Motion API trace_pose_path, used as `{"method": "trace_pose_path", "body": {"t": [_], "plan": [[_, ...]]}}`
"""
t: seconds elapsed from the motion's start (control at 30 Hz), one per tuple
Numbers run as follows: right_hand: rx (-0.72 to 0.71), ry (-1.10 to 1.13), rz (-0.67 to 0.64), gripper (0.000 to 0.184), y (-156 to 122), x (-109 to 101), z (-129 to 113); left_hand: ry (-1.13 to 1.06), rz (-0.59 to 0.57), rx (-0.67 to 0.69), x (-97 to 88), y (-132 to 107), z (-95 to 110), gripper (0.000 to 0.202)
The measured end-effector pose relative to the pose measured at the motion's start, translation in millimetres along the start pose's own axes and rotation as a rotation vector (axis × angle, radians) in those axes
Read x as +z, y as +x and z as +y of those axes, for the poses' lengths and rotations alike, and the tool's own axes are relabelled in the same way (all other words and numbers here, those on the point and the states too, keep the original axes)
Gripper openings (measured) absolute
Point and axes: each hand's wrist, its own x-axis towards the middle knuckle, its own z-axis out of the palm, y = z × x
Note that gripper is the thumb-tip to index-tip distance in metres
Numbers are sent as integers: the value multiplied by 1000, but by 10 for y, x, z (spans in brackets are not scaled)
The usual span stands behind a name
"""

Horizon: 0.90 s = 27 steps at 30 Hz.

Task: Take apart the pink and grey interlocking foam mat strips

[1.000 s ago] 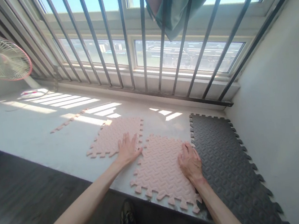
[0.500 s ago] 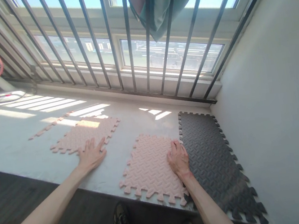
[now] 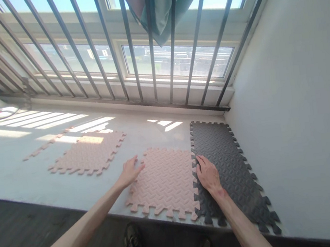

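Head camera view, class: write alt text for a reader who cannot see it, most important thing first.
A person's left hand rests at the left edge of a pink foam mat tile, while the right hand presses flat where it meets a dark grey mat on a pale window ledge. A second pink tile lies apart to the left, below a barred window.

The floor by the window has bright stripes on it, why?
Head view: sun through the window bars throws bright stripes with bar shadows between onto the pale ledge; they glare near the far pink mat. The bars look splayed by the wide lens.
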Motion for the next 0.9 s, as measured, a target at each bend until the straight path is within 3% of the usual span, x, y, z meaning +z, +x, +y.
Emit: {"method": "trace_pose_path", "body": {"t": [0.13,0.23,0.37,0.53,0.73,0.9], "plan": [[-62,-58,-56,51,-156,-43,85,-405,-105,-222,-113,33,210,101],[-51,-75,-26,54,-218,14,30,-461,-91,-287,-221,47,392,99],[-33,-55,9,55,-242,47,-8,-473,-93,-218,-310,23,656,73],[-17,-31,23,55,-230,-2,-20,-583,-145,-137,-278,-152,875,75],[-12,-32,22,55,-229,-20,-21,-802,-155,33,-313,-342,960,71],[-14,-41,18,53,-210,6,-17,-757,-159,-18,-457,-435,900,76]]}}
